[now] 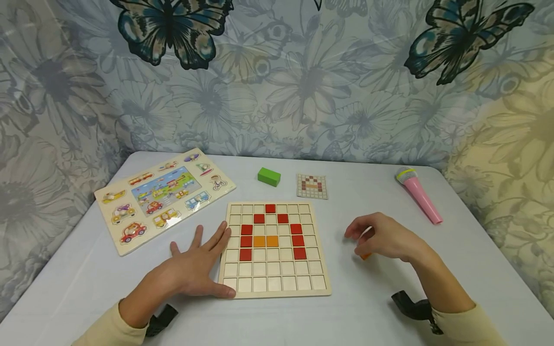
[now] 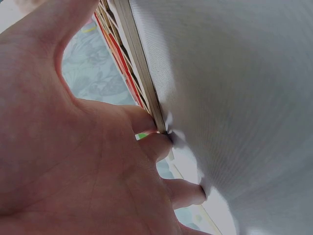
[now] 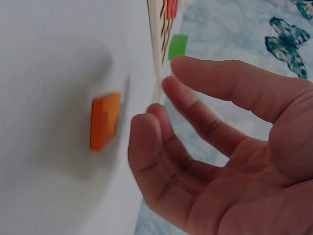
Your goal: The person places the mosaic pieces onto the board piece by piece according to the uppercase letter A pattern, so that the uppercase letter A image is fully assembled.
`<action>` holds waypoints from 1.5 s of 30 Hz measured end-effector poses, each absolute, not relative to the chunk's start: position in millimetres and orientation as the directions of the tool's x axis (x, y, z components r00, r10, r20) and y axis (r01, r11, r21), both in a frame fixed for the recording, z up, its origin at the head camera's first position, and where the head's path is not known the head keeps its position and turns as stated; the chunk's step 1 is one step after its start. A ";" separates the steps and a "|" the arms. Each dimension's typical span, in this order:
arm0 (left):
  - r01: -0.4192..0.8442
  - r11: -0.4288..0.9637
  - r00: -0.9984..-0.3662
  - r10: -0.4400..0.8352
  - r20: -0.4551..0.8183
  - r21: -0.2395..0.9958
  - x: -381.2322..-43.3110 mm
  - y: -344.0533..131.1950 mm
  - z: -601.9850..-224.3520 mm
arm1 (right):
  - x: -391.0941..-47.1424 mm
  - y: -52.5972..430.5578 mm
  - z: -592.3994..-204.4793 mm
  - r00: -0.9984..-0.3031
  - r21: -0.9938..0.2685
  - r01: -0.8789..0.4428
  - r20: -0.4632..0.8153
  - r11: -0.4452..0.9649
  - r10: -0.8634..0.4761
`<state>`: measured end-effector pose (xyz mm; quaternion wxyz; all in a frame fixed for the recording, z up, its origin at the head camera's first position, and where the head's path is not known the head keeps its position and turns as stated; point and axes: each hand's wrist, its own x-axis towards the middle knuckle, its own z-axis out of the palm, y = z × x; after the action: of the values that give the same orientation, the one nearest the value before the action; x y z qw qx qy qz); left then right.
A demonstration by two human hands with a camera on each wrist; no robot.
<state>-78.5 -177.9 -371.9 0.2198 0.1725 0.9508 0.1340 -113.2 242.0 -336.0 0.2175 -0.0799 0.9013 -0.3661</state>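
Note:
A wooden grid board [image 1: 281, 283] lies in the middle of the table, with red tiles [image 1: 246, 241] in an arch and two orange tiles [image 1: 259, 241] side by side. Along its left edge, my left hand [image 1: 195, 269] rests with spread fingers, the thumb on the near left corner. In the left wrist view, fingertips [image 2: 159, 146] meet the board's side. My right hand [image 1: 385, 238], fingers loosely bent, hovers right of the board over a loose orange tile [image 3: 105, 120]. The right wrist view shows a gap between that tile and the fingers.
A picture puzzle board [image 1: 149, 230] with vehicles lies at the left. Behind the grid board are a green block [image 1: 269, 177] and a small pattern card [image 1: 312, 194]. A pink toy microphone [image 1: 421, 197] lies at the far right. Patterned fabric [image 1: 311, 96] hangs behind the table.

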 end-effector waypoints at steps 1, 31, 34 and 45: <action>0.268 0.905 -0.844 0.386 -0.372 0.331 -78.4 -177.7 -371.9 | -113.1 244.7 -335.8 -0.891 -0.689 0.014 -0.337 0.725 -0.303; 0.255 0.906 -0.847 0.378 -0.373 0.339 -77.9 -177.3 -372.7 | -117.7 253.3 -350.6 -0.877 -0.624 -0.007 -0.372 0.782 -0.305; 0.253 0.907 -0.847 0.376 -0.376 0.338 -78.1 -177.4 -372.8 | -118.3 251.6 -352.2 -0.883 -0.602 -0.030 -0.358 0.798 -0.303; 0.250 0.910 -0.846 0.372 -0.383 0.332 -79.0 -176.4 -371.6 | -121.2 250.7 -355.4 -0.888 -0.567 -0.105 -0.317 0.817 -0.334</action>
<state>-79.0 -176.4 -371.6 0.2244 0.1633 0.9510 0.1359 -121.2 250.7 -355.4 0.2054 -0.1178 0.9308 -0.2785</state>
